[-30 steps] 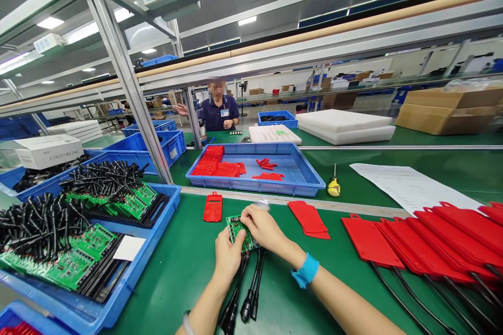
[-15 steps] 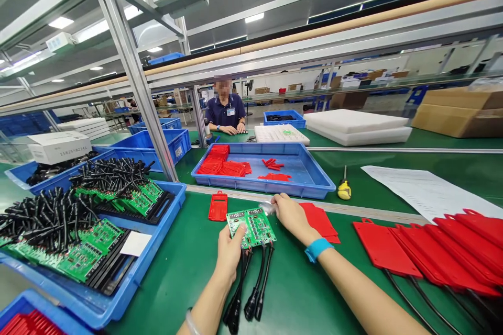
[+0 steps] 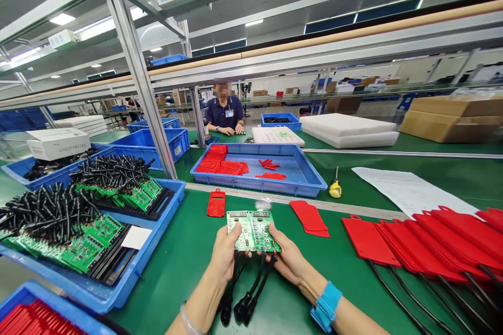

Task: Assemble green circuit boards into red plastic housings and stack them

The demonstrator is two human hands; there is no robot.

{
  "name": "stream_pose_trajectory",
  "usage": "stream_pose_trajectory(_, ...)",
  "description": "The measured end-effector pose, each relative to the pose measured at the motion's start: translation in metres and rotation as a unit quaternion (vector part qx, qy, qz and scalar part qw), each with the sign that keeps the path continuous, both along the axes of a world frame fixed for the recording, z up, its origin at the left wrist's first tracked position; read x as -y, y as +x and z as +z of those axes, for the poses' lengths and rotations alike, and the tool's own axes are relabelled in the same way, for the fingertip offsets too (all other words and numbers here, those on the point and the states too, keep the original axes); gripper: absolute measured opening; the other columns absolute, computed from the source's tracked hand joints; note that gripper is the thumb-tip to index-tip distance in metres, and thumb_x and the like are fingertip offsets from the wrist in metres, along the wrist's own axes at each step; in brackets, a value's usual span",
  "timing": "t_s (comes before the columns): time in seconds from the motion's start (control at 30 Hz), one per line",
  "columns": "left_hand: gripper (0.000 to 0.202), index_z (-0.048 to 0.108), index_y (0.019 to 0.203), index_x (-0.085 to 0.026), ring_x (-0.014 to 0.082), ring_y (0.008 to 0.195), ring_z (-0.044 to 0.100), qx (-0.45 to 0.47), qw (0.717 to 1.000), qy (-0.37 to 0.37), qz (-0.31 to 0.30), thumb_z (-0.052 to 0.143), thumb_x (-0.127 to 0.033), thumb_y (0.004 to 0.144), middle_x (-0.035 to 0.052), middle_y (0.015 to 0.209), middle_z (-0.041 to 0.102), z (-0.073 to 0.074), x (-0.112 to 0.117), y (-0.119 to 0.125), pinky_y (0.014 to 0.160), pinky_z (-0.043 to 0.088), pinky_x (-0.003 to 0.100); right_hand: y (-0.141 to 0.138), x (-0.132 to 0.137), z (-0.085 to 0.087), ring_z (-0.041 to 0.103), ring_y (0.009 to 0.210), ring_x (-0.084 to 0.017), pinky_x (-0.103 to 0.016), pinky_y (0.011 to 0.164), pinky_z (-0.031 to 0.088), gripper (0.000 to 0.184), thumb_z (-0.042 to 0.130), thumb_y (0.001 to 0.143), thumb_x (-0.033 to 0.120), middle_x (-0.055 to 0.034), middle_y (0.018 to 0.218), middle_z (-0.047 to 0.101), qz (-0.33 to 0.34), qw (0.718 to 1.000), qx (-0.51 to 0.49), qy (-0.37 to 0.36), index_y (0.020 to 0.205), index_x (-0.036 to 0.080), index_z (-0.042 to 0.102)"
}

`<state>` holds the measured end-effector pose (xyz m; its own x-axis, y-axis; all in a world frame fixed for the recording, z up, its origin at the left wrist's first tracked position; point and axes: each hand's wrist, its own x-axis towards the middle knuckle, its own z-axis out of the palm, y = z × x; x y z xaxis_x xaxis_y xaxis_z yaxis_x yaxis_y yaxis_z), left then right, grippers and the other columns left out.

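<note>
The pair of green rectangular circuit boards is held over the green bench, between the left hand and the right hand. Left grip: closed on the left side, thumb on the upper face. Right grip: closed on the right side, thumb likewise on the upper face. The boards sit side by side, display ends directed away from the person. Black cables with cylindrical connectors hang from the near edge. A flat red plastic housing with a rectangular window lies beyond the boards, to the left; thin red sheets lie to the right.
</note>
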<state>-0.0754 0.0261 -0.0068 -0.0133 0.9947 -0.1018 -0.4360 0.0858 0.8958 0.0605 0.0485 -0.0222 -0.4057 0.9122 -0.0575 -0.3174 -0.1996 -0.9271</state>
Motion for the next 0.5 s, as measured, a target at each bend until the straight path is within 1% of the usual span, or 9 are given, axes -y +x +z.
stream_pose_trajectory(0.07,0.058,0.057,0.086,-0.011,0.0098,0.05,0.053,-0.065,0.998,-0.006,0.009,0.06,-0.067,0.069,0.0049,0.068,0.059,0.003,0.001,-0.003,0.044,0.045,0.021,-0.001,0.008,0.001,0.048,0.046,-0.009,-0.019,0.044,0.041,0.047,0.066,0.074,0.061,0.0024,0.052,0.05,-0.01,0.985,-0.144,-0.091,0.063,0.017,0.054)
stream_pose_trajectory(0.1,0.059,0.056,0.087,-0.013,0.0091,0.051,0.052,-0.095,0.995,-0.008,0.015,0.056,-0.069,0.07,0.0043,0.07,0.059,0.005,0.001,-0.008,0.046,0.046,0.021,0.0,0.012,0.002,0.047,0.045,-0.008,-0.018,0.044,0.041,0.044,0.069,0.073,0.057,0.0036,0.052,0.05,-0.012,0.97,-0.198,-0.138,0.063,0.016,0.053)
stream_pose_trajectory(0.13,0.059,0.056,0.088,-0.014,0.009,0.051,0.052,-0.123,0.992,-0.009,0.016,0.054,-0.07,0.071,0.0038,0.071,0.058,0.008,0.0,-0.016,0.047,0.046,0.021,0.002,0.015,0.003,0.047,0.044,-0.007,-0.016,0.043,0.04,0.042,0.069,0.075,0.054,0.004,0.052,0.05,-0.012,0.959,-0.219,-0.179,0.064,0.016,0.054)
stream_pose_trajectory(0.2,0.055,0.057,0.09,-0.014,0.0107,0.051,0.052,-0.195,0.981,-0.012,-0.001,0.054,-0.067,0.072,0.0035,0.07,0.058,0.016,-0.003,-0.04,0.049,0.048,0.025,0.01,0.019,0.006,0.049,0.044,-0.007,-0.016,0.04,0.04,0.039,0.061,0.083,0.052,0.0013,0.055,0.055,-0.009,0.951,-0.177,-0.252,0.071,0.015,0.058)
stream_pose_trajectory(0.27,0.049,0.058,0.089,-0.014,0.0155,0.054,0.056,-0.293,0.956,-0.022,-0.014,0.06,-0.06,0.071,0.0043,0.069,0.059,0.025,-0.008,-0.073,0.053,0.049,0.03,0.024,0.021,0.006,0.054,0.046,-0.01,-0.018,0.041,0.042,0.042,0.052,0.09,0.051,-0.0048,0.06,0.062,0.004,0.952,-0.093,-0.293,0.078,0.012,0.06)
stream_pose_trajectory(0.3,0.046,0.058,0.089,-0.015,0.0192,0.06,0.059,-0.346,0.938,-0.03,-0.01,0.063,-0.056,0.069,0.0056,0.071,0.061,0.029,-0.011,-0.089,0.057,0.05,0.032,0.032,0.021,0.005,0.056,0.048,-0.011,-0.02,0.043,0.044,0.042,0.051,0.091,0.05,-0.008,0.064,0.064,0.016,0.952,-0.072,-0.297,0.08,0.011,0.061)
stream_pose_trajectory(0.37,0.045,0.057,0.094,-0.015,0.0286,0.085,0.062,-0.453,0.89,-0.049,0.021,0.071,-0.045,0.063,0.0106,0.086,0.064,0.034,-0.017,-0.116,0.075,0.048,0.038,0.048,0.022,0.002,0.061,0.059,-0.014,-0.022,0.048,0.047,0.035,0.057,0.089,0.044,-0.0136,0.076,0.068,0.051,0.955,-0.086,-0.279,0.083,0.009,0.062)
stream_pose_trajectory(0.43,0.051,0.056,0.1,-0.013,0.0384,0.11,0.051,-0.541,0.836,-0.067,0.056,0.075,-0.035,0.058,0.0191,0.106,0.061,0.034,-0.026,-0.129,0.091,0.038,0.046,0.061,0.023,-0.002,0.063,0.073,-0.016,-0.023,0.056,0.048,0.023,0.067,0.084,0.03,-0.0171,0.092,0.068,0.088,0.959,-0.127,-0.236,0.09,0.009,0.063)
stream_pose_trajectory(0.5,0.058,0.053,0.11,-0.008,0.0446,0.122,0.037,-0.598,0.794,-0.071,0.084,0.073,-0.031,0.061,0.0274,0.12,0.051,0.029,-0.04,-0.124,0.098,0.028,0.052,0.069,0.026,-0.005,0.062,0.082,-0.016,-0.023,0.063,0.048,0.027,0.072,0.078,0.018,-0.0183,0.105,0.066,0.113,0.965,-0.144,-0.188,0.101,0.009,0.063)
